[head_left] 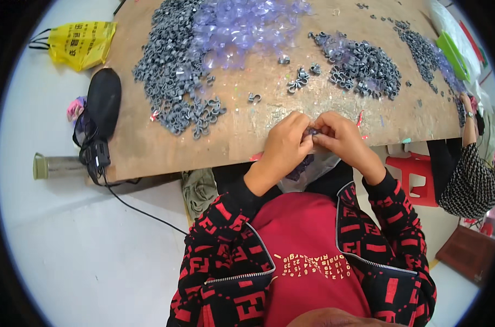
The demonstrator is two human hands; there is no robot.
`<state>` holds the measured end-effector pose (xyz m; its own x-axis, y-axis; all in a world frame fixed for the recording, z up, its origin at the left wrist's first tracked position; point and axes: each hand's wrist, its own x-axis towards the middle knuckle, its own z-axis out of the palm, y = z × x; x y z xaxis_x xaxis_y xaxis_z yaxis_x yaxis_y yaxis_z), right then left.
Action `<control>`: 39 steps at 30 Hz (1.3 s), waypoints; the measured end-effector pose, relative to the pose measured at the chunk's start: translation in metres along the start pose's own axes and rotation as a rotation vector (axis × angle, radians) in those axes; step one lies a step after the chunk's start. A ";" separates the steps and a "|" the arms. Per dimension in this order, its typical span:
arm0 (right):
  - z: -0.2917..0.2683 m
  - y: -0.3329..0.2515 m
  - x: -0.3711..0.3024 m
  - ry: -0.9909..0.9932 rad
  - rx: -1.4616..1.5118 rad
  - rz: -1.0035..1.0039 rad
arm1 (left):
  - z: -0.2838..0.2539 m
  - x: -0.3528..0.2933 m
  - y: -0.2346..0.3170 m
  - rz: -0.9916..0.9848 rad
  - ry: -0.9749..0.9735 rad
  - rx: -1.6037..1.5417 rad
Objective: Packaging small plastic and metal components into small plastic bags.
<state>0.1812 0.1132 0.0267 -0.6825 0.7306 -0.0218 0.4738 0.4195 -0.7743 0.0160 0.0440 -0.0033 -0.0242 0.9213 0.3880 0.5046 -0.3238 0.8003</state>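
Observation:
Just over the table's near edge, my left hand (286, 143) and my right hand (344, 139) meet with fingertips pinched together. Between them shows a small dark piece (313, 131), greyish purple and mostly covered by the fingers, so its exact kind cannot be made out. Below the hands, at my lap, hangs a clear plastic bag (323, 170) with dark purplish pieces inside. Beyond my hands a few loose grey plastic clips (299, 80) lie on the wooden table (247, 128). One single curved clip (254, 98) sits apart, to the left of them.
A large heap of grey clips (168, 76) lies at left, against clear purple plastic pieces (242, 32). Another clip pile (367, 68) is at right. A black case (104, 98), yellow bag (83, 44) and bottle (56, 166) are left. A co-worker's arm (469, 122) reaches in beside a red stool (411, 174).

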 end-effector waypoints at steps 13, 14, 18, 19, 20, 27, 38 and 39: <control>0.061 -0.031 0.079 0.161 -0.016 -0.382 | 0.030 -0.086 0.017 0.026 -0.209 0.163; 0.070 -0.029 0.085 0.247 -0.118 -0.464 | 0.022 -0.080 0.023 0.033 -0.213 0.175; 0.084 -0.016 0.103 0.233 -0.239 -0.549 | -0.029 -0.056 0.046 -0.056 -0.236 0.063; 0.084 -0.015 0.103 0.193 -0.263 -0.553 | -0.044 -0.049 0.048 -0.005 -0.142 0.085; 0.083 -0.015 0.103 0.150 -0.286 -0.559 | -0.057 -0.043 0.047 -0.115 -0.080 0.101; 0.049 -0.011 0.042 0.264 0.010 -0.454 | -0.133 0.032 -0.027 -0.134 0.334 0.592; -0.009 0.006 -0.027 0.253 0.833 0.149 | -0.122 0.080 -0.103 -0.114 0.203 0.953; -0.008 0.007 -0.028 0.257 0.838 0.148 | -0.120 0.078 -0.101 -0.154 0.216 1.014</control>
<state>0.2081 0.1003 0.0274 -0.4532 0.8865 -0.0935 -0.0847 -0.1473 -0.9855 -0.1400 0.1228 0.0012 -0.2528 0.8467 0.4682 0.9675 0.2178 0.1285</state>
